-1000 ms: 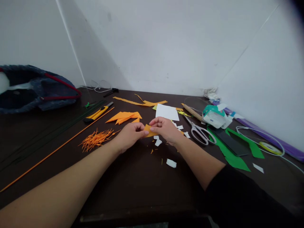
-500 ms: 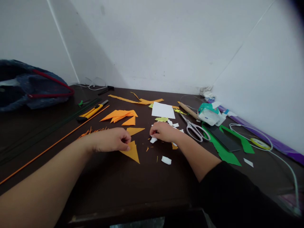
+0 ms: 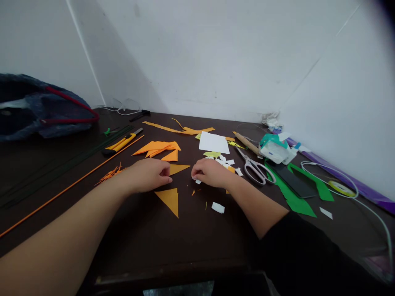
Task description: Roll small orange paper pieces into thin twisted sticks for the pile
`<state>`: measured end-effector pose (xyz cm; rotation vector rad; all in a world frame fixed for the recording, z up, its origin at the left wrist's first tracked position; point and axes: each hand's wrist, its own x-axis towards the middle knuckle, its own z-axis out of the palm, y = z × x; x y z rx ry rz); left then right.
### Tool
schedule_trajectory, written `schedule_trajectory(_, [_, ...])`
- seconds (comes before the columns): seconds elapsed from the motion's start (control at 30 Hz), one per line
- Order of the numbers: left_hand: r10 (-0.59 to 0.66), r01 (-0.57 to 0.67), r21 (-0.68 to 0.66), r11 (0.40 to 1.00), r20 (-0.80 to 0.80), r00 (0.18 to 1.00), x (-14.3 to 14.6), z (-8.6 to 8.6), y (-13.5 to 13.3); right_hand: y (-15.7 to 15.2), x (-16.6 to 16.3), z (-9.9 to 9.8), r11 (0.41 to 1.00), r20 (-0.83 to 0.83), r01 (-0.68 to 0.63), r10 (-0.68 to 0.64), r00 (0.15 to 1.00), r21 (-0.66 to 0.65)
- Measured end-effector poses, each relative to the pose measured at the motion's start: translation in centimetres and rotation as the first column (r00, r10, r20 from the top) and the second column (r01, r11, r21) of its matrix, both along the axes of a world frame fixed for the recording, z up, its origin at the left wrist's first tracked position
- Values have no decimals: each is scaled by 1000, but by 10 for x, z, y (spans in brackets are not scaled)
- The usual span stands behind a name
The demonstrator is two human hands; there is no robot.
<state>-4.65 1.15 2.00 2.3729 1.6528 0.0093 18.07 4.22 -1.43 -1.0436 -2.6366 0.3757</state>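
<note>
My left hand [image 3: 151, 176] hovers at the left end of an orange paper triangle [image 3: 179, 169], covering part of it. Its fingers are curled, with thumb and forefinger apart and nothing visible between them. A second orange triangle [image 3: 169, 200] lies flat just below that hand. My right hand [image 3: 210, 172] is closed, its fingertips pinched on a small white paper piece [image 3: 198, 181] that they partly hide. Behind it lie several white scraps [image 3: 228, 163], and in front of it a small white stack [image 3: 218, 207].
Folded orange pieces [image 3: 157, 149], a white sheet [image 3: 214, 142] and orange strips [image 3: 185, 130] lie farther back. A yellow cutter [image 3: 122, 142] is at left; scissors [image 3: 255, 168], green paper [image 3: 291, 197], a dark phone-like slab [image 3: 294, 181] and tape [image 3: 341, 188] are at right.
My left hand has let go of the lower orange triangle and moved up beside the upper one. My right hand has shifted slightly left. The view has moved a little.
</note>
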Motion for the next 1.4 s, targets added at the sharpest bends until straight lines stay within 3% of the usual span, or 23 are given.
schedule_trajectory(0.23, [3,-3,-7,1000,13,1000,5,1,-3,-7,-10,3,996,178,25,-39,983,80])
schedule_trajectory(0.33, [-13,13,8,1000,19,1000,3,-2,-2,-13,-16,7,992,181,27,-49,982,120])
schedule_trajectory(0.53, [7,-10,56,998,66,998,3,-3,-1,-15,-20,8,996,18,-74,75,997,-44])
schedule_trajectory(0.63, [3,-5,45,999,61,998,5,0,-2,-15,-24,2,990,68,-142,140,988,23])
schedule_trajectory(0.8, [-32,30,43,999,51,998,3,-2,-1,-19,-27,0,980,151,-158,139,979,118])
schedule_trajectory(0.87, [-44,41,47,998,50,998,1,-4,0,-19,-21,7,986,126,-151,141,982,73])
schedule_trajectory(0.97, [-57,54,49,997,49,997,0,-6,1,-18,-7,18,977,34,-144,151,988,-156])
schedule_trajectory(1.03, [-61,59,46,997,43,997,1,-6,1,-18,-1,22,962,26,-156,166,986,-224])
schedule_trajectory(1.23, [-64,64,19,998,48,997,4,-5,-1,-28,-13,13,958,171,-284,284,943,-24])
schedule_trajectory(1.4, [-53,51,22,998,76,996,4,-6,0,-27,-7,15,970,176,-237,225,958,50])
